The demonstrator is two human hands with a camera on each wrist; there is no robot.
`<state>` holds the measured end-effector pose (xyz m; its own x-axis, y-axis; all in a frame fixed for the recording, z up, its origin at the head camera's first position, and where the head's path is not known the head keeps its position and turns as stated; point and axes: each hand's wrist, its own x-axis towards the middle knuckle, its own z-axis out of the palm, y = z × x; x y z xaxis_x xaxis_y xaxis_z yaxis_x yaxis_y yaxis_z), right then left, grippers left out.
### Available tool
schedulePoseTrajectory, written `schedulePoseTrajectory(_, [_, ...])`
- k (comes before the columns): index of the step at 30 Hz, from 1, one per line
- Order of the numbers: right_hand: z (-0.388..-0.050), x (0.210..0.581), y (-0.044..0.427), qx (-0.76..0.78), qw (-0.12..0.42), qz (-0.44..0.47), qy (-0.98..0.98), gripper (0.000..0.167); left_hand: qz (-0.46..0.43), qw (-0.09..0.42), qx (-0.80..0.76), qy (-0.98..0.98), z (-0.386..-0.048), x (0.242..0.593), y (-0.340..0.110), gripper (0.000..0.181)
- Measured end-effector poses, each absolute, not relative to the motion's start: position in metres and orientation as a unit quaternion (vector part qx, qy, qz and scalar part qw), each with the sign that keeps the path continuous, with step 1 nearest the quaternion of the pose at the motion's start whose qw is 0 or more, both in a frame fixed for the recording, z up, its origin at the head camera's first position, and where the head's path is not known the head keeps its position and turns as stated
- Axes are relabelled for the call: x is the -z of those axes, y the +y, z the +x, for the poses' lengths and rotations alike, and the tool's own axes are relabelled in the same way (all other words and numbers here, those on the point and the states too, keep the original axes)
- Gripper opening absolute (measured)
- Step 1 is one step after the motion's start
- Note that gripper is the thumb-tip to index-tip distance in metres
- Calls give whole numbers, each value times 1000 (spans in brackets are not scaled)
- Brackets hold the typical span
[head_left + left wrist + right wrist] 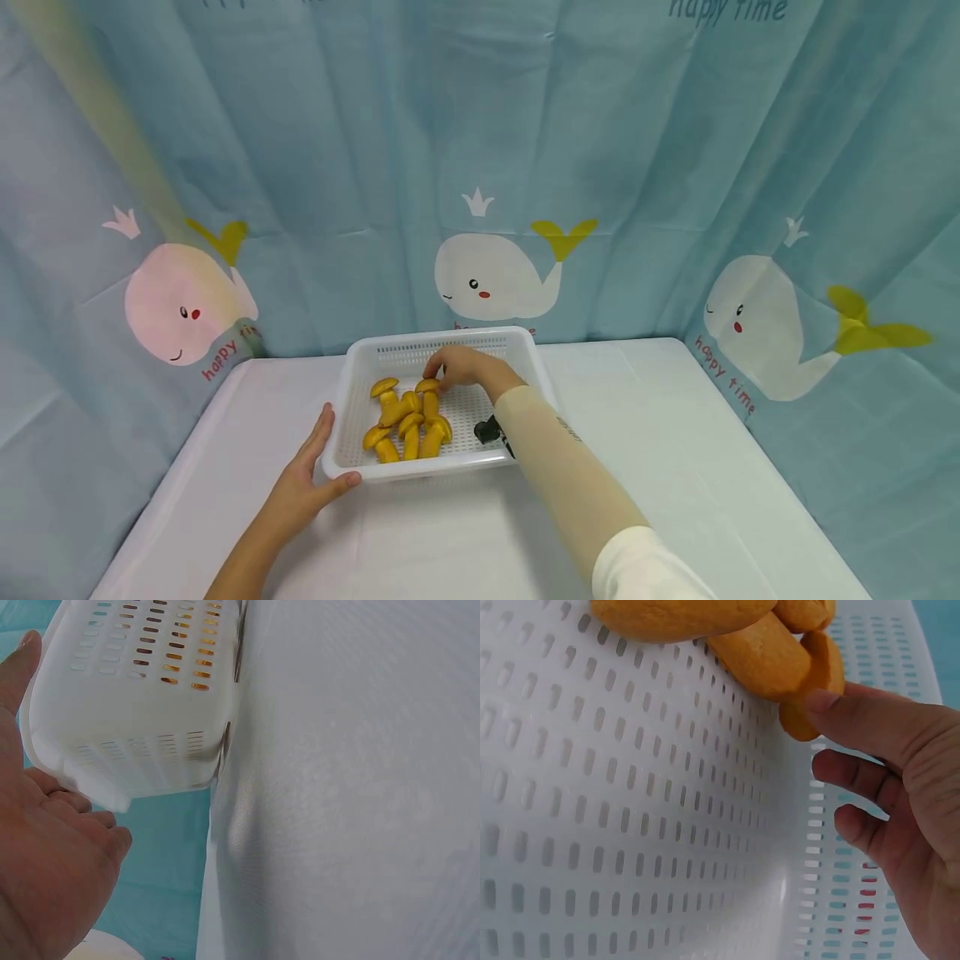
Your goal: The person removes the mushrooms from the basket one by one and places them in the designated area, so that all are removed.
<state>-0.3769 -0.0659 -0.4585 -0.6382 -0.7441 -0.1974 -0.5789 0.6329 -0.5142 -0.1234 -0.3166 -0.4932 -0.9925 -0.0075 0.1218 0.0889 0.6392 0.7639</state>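
A white perforated plastic basket stands at the back of the table. In its left half lie several yellow-brown toy mushrooms with rounded caps and thick stems. The right hand reaches in and pinches the cap of the rearmost right mushroom between thumb and forefinger; its other fingers hang loosely bent. At the basket's front left corner, the left hand holds the rim, thumb on the front side and fingers along the left side. In the left wrist view, the left hand's fingers bend against the rim.
A white cover lies over the table. Blue curtains with printed whales hang behind and at both sides. A small black item shows by the right wrist, over the basket's right part.
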Motion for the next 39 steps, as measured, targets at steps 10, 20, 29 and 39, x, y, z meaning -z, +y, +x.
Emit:
schedulePoseTrajectory(10, [-378,455,-67,185,192,-392,881,29,-26,57,432,-900,-123,490,-318,111])
schedulePoseTrajectory(20, [-378,453,-67,214,204,-385,874,30,-33,64,432,-899,-124,494,-319,113])
schedulePoseTrajectory(29, [-374,451,-61,200,233,-363,880,23,-30,62,425,-902,-124,490,-317,112])
schedulePoseTrajectory(39, [-375,452,-61,211,249,-364,873,11,-27,60,423,-904,-123,492,-318,112])
